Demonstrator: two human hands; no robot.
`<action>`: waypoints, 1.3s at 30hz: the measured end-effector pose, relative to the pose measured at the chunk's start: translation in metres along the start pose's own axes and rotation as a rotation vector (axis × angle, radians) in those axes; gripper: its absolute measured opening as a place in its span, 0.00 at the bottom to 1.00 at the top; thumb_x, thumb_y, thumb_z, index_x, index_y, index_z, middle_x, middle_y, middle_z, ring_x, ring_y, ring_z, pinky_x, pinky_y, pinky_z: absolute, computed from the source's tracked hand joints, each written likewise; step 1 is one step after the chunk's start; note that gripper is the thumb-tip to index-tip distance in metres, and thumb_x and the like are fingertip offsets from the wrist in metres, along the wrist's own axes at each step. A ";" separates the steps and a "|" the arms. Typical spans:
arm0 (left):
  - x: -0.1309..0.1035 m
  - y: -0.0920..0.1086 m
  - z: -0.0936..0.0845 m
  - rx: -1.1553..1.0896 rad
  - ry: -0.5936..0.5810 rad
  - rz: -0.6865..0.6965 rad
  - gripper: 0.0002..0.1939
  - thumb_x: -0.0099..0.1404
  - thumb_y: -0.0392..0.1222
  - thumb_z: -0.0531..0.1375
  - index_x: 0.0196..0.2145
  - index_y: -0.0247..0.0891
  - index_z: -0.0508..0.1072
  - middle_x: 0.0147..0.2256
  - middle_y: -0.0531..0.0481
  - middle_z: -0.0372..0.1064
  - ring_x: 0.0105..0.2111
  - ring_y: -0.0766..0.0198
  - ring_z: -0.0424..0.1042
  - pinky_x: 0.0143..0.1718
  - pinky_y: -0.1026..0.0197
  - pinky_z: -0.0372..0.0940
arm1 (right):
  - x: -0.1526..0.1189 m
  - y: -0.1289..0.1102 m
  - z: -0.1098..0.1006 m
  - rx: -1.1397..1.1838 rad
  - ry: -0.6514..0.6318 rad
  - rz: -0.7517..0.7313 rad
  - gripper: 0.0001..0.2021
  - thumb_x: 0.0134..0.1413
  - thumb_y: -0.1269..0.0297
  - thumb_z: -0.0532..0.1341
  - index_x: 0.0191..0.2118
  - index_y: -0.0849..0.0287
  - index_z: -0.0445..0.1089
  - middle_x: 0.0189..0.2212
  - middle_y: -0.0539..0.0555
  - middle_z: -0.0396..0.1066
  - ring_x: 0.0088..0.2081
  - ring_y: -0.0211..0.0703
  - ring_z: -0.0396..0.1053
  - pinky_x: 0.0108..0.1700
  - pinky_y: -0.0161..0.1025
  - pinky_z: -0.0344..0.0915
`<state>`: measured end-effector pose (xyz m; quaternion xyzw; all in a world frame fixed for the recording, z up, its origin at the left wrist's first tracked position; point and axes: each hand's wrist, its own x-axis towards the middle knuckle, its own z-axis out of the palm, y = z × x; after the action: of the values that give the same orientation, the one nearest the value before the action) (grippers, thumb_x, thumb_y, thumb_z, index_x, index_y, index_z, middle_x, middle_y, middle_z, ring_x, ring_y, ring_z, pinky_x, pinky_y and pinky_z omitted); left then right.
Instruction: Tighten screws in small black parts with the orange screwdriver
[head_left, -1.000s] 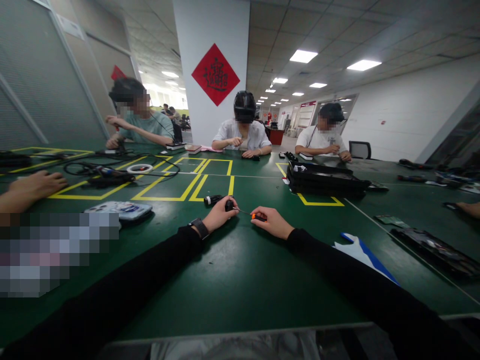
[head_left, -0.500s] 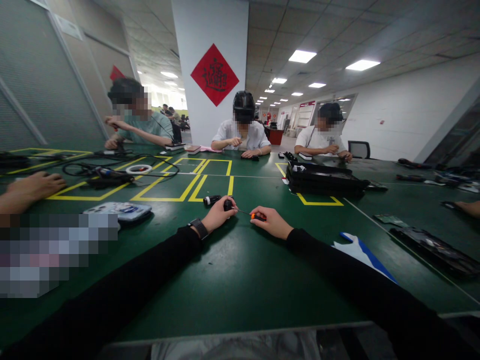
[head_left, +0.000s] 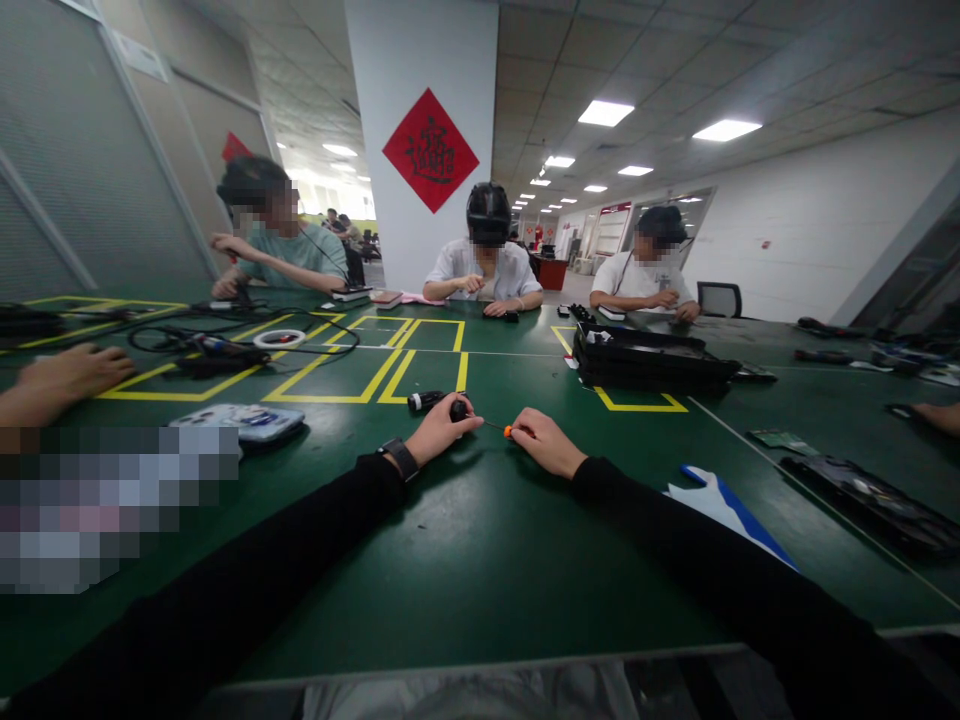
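Observation:
My left hand (head_left: 436, 434) is closed around a small black rounded part (head_left: 458, 410), mostly hidden by the fingers. In my right hand (head_left: 549, 443) is a screwdriver (head_left: 508, 432) with an orange-collared handle, the rest of it covered by the closed fingers. Its thin shaft points left at the black part; whether the tip touches it I cannot tell. A black cylindrical piece (head_left: 424, 401) with a white band lies on the green table (head_left: 480, 570), just beyond my left hand.
Left of me are a light-coloured case (head_left: 270, 422), a co-worker's hand (head_left: 75, 372) and black cables (head_left: 172, 335). A black open housing (head_left: 652, 358) stands ahead on the right, with a blue-and-white piece (head_left: 731, 510) nearer. Several people sit across the table.
Both hands have shifted slightly, the left one a little to the right. The right fingers have turned on the screwdriver and now hide more of its handle.

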<state>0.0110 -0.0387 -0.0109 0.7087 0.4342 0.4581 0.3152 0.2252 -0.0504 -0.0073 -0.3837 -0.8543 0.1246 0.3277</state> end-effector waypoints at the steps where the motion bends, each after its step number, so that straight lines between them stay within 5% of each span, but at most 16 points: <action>1: 0.000 0.000 0.000 -0.011 -0.007 -0.014 0.16 0.49 0.50 0.60 0.32 0.36 0.65 0.28 0.53 0.65 0.26 0.68 0.64 0.27 0.64 0.61 | 0.000 0.001 0.000 -0.006 0.002 -0.009 0.11 0.54 0.65 0.52 0.25 0.62 0.65 0.27 0.52 0.62 0.31 0.36 0.59 0.36 0.35 0.55; 9: 0.000 -0.002 -0.002 -0.079 0.023 -0.056 0.16 0.53 0.51 0.57 0.34 0.36 0.64 0.24 0.55 0.64 0.24 0.69 0.64 0.28 0.64 0.60 | -0.002 -0.001 0.001 0.014 0.012 -0.035 0.09 0.47 0.62 0.59 0.35 0.61 0.64 0.32 0.52 0.63 0.35 0.38 0.59 0.37 0.35 0.57; 15: 0.000 -0.003 -0.001 -0.056 0.015 -0.051 0.16 0.53 0.52 0.56 0.34 0.37 0.63 0.25 0.55 0.64 0.26 0.68 0.64 0.29 0.64 0.60 | -0.001 0.002 0.001 -0.039 0.015 -0.014 0.06 0.53 0.66 0.53 0.29 0.61 0.65 0.30 0.52 0.63 0.35 0.38 0.59 0.40 0.36 0.56; 24: 0.001 -0.003 -0.002 0.004 0.033 -0.009 0.15 0.54 0.52 0.56 0.32 0.37 0.64 0.24 0.55 0.63 0.25 0.68 0.63 0.28 0.65 0.59 | 0.000 0.004 0.002 -0.007 0.043 0.033 0.08 0.48 0.62 0.58 0.34 0.61 0.63 0.31 0.52 0.63 0.34 0.38 0.59 0.36 0.35 0.57; 29: 0.002 -0.005 -0.002 -0.026 0.037 -0.035 0.15 0.54 0.51 0.55 0.33 0.37 0.64 0.25 0.55 0.63 0.25 0.68 0.64 0.29 0.64 0.59 | 0.001 0.005 0.003 -0.035 0.044 0.037 0.10 0.55 0.65 0.50 0.29 0.61 0.65 0.30 0.53 0.63 0.34 0.38 0.59 0.39 0.36 0.56; 39: 0.001 -0.003 -0.002 0.042 0.044 0.010 0.14 0.54 0.51 0.56 0.31 0.37 0.63 0.24 0.56 0.62 0.24 0.69 0.62 0.27 0.65 0.58 | -0.002 0.003 0.001 0.054 0.021 0.019 0.08 0.47 0.66 0.58 0.36 0.60 0.61 0.32 0.51 0.63 0.33 0.37 0.60 0.37 0.35 0.58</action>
<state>0.0083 -0.0360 -0.0120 0.7072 0.4469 0.4660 0.2881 0.2269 -0.0496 -0.0102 -0.3841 -0.8434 0.1469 0.3457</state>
